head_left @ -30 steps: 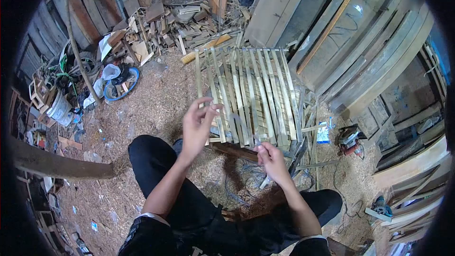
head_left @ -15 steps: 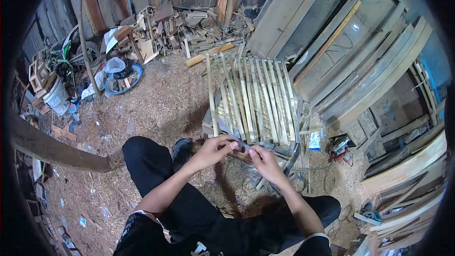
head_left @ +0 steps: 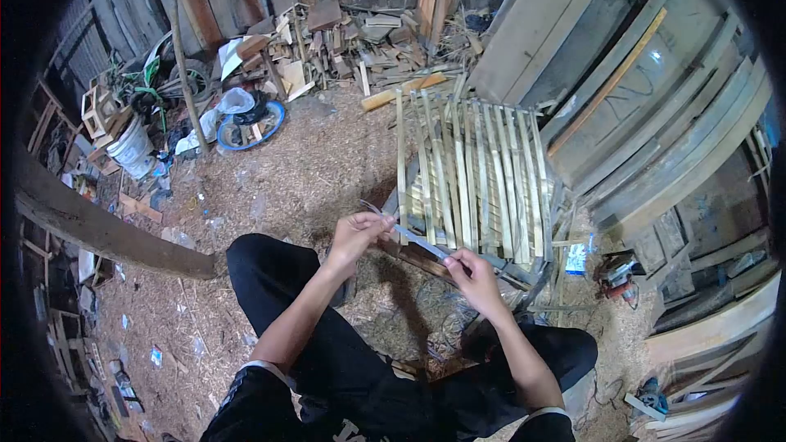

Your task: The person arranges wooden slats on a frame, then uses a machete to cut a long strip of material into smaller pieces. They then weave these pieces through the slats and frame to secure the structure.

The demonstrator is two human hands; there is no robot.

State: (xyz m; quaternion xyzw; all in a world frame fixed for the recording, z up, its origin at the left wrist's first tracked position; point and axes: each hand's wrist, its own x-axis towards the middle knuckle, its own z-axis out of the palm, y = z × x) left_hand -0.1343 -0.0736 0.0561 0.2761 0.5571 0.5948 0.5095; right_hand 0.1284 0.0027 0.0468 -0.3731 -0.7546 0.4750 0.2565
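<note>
Fingers (head_left: 372, 222) drawn apart, strip (head_left: 422, 243) stretched between

The head view looks forward and down over nearby hands (head_left: 357, 239), edges hardly readable.

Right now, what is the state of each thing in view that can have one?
Left hand, pinching the pale strip
Right hand, pinching it also
Pale strip, straight between the hands
Wooden slats, laid side by side
Scrap wood, heaped
Blue basin, upright, partly filled
Blue power tool, set down; on or off, cannot tell
</note>
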